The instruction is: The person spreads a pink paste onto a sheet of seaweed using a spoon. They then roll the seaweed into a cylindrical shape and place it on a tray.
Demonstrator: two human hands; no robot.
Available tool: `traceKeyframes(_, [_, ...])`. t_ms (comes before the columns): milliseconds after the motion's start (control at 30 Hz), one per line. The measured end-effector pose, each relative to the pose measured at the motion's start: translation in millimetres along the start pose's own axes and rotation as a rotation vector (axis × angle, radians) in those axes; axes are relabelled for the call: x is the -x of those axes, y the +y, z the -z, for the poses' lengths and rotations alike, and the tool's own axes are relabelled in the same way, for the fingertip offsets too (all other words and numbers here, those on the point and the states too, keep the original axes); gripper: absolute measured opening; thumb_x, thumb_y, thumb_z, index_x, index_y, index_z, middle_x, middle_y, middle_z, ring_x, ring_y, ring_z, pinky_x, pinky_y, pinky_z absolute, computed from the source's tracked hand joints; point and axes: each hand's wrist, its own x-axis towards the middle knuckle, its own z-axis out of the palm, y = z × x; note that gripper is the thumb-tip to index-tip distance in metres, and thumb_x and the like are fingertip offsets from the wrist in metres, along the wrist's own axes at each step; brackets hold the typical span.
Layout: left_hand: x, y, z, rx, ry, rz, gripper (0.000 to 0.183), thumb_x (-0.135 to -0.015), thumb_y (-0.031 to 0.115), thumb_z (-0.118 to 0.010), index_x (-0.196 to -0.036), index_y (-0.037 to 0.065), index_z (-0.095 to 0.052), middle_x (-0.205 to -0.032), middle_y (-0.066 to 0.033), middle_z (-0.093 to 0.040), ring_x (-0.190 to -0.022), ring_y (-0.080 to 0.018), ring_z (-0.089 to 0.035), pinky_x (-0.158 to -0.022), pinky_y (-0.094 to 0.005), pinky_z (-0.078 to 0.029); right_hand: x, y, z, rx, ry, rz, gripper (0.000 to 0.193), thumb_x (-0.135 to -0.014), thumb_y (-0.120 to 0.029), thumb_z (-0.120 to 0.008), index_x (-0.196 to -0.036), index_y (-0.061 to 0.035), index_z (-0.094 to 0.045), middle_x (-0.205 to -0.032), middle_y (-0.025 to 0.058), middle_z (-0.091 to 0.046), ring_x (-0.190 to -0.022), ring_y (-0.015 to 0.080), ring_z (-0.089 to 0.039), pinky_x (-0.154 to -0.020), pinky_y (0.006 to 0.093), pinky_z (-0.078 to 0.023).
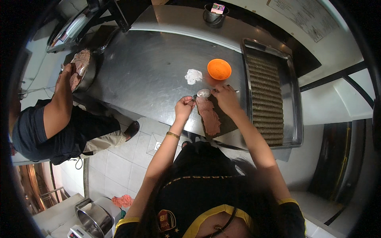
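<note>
A dark sheet [228, 126], which looks like seaweed, lies at the table's near edge. Pink meat paste [209, 118] covers a long strip along its left part. My left hand [185, 108] pinches the sheet's far left corner between thumb and fingers. A metal spoon [204, 93] is gripped in my right hand [226, 98], its bowl at the far end of the paste and its handle tip sticking out to the right. Beyond my hands sit an orange bowl [219, 69] and a crumpled whitish piece of plastic or paste [193, 76].
On the right, a metal tray [291, 119] holds a row of dark rolls [265, 95]. A black bucket [215, 18] stands at the back of the steel table [139, 71]. At left, another person [59, 127] works over a large pot [88, 75] of pink meat.
</note>
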Motion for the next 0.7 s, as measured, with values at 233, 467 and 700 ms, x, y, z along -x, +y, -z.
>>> traceKeyframes(233, [0,-1,1,0.036,0.000,0.049,0.019,-0.083,-0.003,-0.055,-0.102,-0.006,-0.057,-0.085,-0.0094,-0.063,-0.069,-0.0118,-0.061,-0.062,-0.0209,-0.050,32,22,23,-0.058,-0.156,0.131,0.022,-0.082,-0.013,-0.050,-0.095,-0.0127,-0.067,-0.094,0.0051,-0.056,-0.094,0.0214,-0.052,-0.086,0.0366,-0.041])
traceKeyframes(467, [2,3,1,0.024,-0.029,0.053,0.021,-0.083,-0.003,-0.056,-0.103,-0.006,-0.055,-0.085,-0.0090,-0.063,-0.072,-0.0125,-0.061,-0.063,-0.0206,-0.051,8,23,-8,0.028,-0.029,0.086,0.025,-0.081,-0.014,-0.051,-0.101,-0.0139,-0.065,-0.100,0.0027,-0.055,-0.101,0.0211,-0.052,-0.087,0.0374,-0.041])
traceKeyframes(700, [5,6,2,0.078,-0.011,0.097,0.021,-0.084,-0.003,-0.053,-0.105,-0.007,-0.054,-0.088,-0.0104,-0.063,-0.076,-0.0133,-0.062,-0.065,-0.0204,-0.051,-5,7,4,0.061,-0.099,0.223,0.027,-0.081,-0.016,-0.052,-0.104,-0.0120,-0.064,-0.100,0.0032,-0.056,-0.100,0.0212,-0.053,-0.088,0.0380,-0.041])
